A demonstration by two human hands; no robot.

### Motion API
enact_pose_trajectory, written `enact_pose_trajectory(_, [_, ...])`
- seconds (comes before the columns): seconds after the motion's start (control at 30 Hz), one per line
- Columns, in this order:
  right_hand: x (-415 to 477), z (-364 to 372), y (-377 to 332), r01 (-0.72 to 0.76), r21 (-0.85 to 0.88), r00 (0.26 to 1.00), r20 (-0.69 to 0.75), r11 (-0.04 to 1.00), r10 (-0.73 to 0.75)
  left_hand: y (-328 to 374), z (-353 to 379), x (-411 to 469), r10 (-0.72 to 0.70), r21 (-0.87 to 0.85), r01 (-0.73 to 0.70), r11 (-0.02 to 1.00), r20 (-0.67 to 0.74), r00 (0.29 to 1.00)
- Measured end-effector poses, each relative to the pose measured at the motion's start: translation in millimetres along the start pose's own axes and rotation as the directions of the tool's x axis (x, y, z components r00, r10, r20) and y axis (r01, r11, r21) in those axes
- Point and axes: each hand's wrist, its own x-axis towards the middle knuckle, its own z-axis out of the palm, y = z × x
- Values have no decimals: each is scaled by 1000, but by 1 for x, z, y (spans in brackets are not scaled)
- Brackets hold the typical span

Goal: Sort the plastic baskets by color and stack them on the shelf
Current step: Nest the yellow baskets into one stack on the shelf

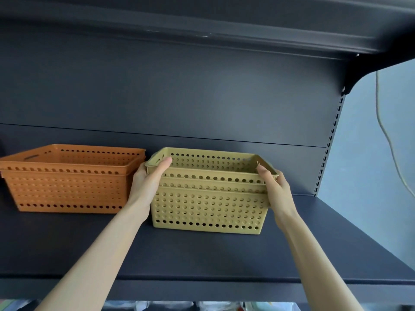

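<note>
Hands hold a yellow basket (213, 173) by its short ends: left hand (147, 182) curled round the left rim with its thumb lying inside, right hand (275, 187) curled round the right rim likewise. The basket sits nested on a yellow stack (208, 209) standing on a dark shelf (202, 254). An orange stack (67, 189) stands just beside it, to the left.

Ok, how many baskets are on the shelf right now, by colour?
Orange baskets: 2, nested, counted by visible rims
Mustard-yellow baskets: 3, nested, counted by visible rims; left hand and right hand grip the top rim
Total: 5
</note>
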Motion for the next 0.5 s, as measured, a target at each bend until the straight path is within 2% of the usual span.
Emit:
enact_pose_trajectory(0.1, [-8,-1,-1,37,29,999,-22,999,-37,5,3,-14,30,-58,-32,998,-25,999])
enact_pose_trajectory(0.27, [-43,-14,-9,147,46,986,-89,988,-142,13,0,-59,170,-80,-176,981,-74,983])
enact_pose_trajectory(0.5, [-118,-25,-47,275,31,947,-181,961,-265,45,-34,-122,330,-97,-325,941,32,944])
